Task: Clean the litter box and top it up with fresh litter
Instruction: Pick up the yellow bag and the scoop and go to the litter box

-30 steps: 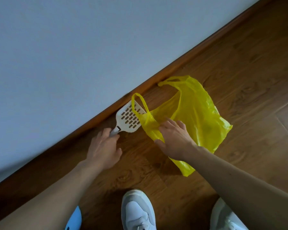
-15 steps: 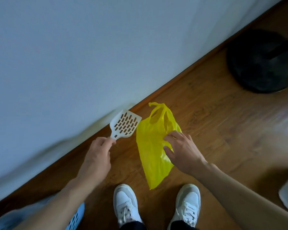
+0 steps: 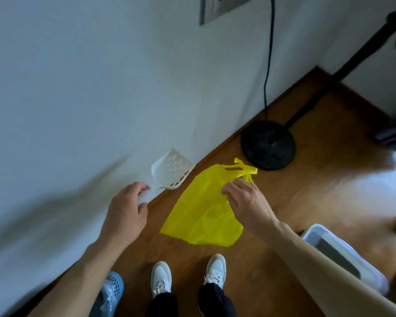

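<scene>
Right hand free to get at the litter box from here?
Probably not yet: the right hand is gripping the yellow bag, so it's occupied. The litter box sits low right beside that arm, with nothing visibly between them.

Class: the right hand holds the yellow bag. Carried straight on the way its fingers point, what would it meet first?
Probably the bag's knotted handles just beyond the right hand, then the black stand base; depth is unclear.

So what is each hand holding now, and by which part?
The left hand grips the white litter scoop by its handle. The right hand pinches the yellow plastic bag near its top, just below the handles.
</scene>
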Demonstrator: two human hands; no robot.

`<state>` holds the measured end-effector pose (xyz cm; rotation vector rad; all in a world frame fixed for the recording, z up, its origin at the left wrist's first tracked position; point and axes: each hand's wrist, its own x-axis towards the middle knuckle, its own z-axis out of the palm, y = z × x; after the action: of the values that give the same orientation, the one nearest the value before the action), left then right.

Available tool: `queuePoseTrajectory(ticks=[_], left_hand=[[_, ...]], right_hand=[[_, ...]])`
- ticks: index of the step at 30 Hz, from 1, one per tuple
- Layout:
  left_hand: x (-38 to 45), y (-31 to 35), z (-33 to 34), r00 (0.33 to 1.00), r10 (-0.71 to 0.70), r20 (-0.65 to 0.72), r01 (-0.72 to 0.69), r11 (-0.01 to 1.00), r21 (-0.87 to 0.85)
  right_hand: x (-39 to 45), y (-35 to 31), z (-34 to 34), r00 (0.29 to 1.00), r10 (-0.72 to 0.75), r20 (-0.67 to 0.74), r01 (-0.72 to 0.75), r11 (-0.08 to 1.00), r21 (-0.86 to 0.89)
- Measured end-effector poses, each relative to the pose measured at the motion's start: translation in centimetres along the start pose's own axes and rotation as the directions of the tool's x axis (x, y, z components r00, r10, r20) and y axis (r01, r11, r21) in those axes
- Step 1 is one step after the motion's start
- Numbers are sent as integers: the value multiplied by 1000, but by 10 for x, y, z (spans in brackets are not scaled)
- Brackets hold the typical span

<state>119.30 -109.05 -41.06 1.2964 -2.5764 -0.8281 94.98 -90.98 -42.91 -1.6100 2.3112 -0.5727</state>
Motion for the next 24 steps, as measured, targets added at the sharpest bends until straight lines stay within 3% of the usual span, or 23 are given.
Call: queuePoseTrajectory(ticks=[6,11,17,24], left_hand=[[-39,80,-88,995,101,-27,-103,992,-68],[-44,116,-140,950,311,-1,-311,949,-49],[-66,131,-174,849,528,30,-525,847,-84],[-115,157,-154,734,667,128,-642,743,-189]], right_hand=[[-43,-51,-121,970,9,-243,-22,998,-52],[-89,-94,-182,905,95,-416,-144,986,-89],[-182,-149,-207,747,328,-578,-411,912,-13],[-312,-200,-211,525,524,-671,-635,766,101]])
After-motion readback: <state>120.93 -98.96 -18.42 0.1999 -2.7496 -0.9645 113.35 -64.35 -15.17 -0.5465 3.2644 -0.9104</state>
